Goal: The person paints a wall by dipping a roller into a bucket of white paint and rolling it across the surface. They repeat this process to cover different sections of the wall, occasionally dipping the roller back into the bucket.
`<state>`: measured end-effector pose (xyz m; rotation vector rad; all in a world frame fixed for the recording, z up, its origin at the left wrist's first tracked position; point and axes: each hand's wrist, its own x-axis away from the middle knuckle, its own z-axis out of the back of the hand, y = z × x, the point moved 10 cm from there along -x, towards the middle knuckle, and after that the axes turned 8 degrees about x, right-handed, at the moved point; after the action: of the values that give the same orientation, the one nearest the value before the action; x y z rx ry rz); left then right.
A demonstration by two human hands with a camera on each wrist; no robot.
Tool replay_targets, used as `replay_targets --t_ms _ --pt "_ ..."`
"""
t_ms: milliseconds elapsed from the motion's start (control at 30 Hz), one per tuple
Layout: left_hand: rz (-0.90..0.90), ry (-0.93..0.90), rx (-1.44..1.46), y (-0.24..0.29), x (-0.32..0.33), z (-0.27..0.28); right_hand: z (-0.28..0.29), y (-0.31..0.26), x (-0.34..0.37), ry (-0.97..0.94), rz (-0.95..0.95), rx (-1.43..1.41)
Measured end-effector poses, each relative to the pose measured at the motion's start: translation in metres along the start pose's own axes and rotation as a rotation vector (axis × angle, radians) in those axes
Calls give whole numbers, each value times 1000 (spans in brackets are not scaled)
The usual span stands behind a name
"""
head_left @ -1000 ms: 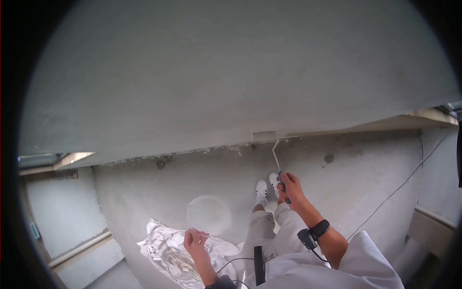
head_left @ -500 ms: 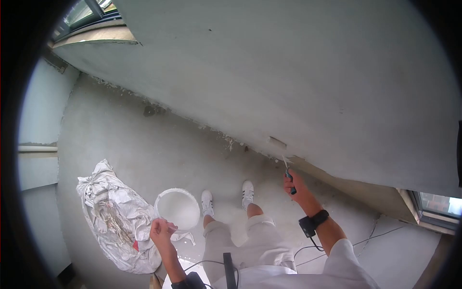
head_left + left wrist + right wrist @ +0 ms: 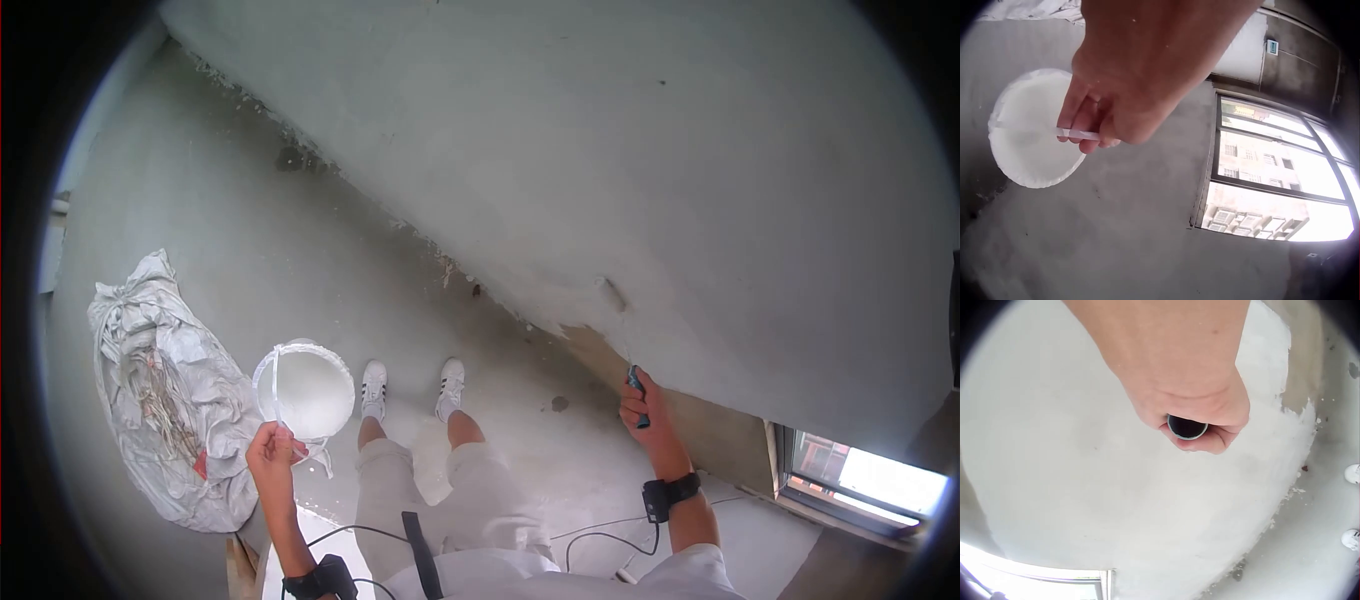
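My right hand (image 3: 650, 412) grips the dark blue-green handle (image 3: 638, 385) of a paint roller. The roller's pale sleeve (image 3: 612, 295) is against the wall (image 3: 720, 220), low down near the unpainted strip. In the right wrist view the same hand (image 3: 1200, 419) wraps round the handle, whose round hollow end (image 3: 1187, 427) faces the camera. My left hand (image 3: 272, 448) holds a white bucket (image 3: 318, 385) by its handle. From the left wrist, the fingers curl round the pale handle grip (image 3: 1079, 134), with the bucket of white paint (image 3: 1035, 150) below.
A crumpled white sack (image 3: 215, 390) lies on the floor at the left, with brownish strands on it. A window (image 3: 850, 480) is at the lower right. Thin cables run from the wrist cameras. White specks follow the foot of the wall.
The head view has turned right, so the wall's base now slants. The roller has moved from the wall's foot onto the wall face. The left hand still holds the bucket.
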<state>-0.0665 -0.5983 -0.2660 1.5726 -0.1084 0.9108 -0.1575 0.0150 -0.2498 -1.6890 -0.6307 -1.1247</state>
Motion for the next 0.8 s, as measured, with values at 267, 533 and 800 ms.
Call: replay_targets --t_ms 267,533,800 --pt "89 195 -17 -84 8 37 -62 82 -248 -2 -187 30" --pt "176 169 79 -72 31 25 -43 17 -112 -89 -146 -44" --pt "27 8 116 0 40 5 -8 -70 144 -6 109 -56"
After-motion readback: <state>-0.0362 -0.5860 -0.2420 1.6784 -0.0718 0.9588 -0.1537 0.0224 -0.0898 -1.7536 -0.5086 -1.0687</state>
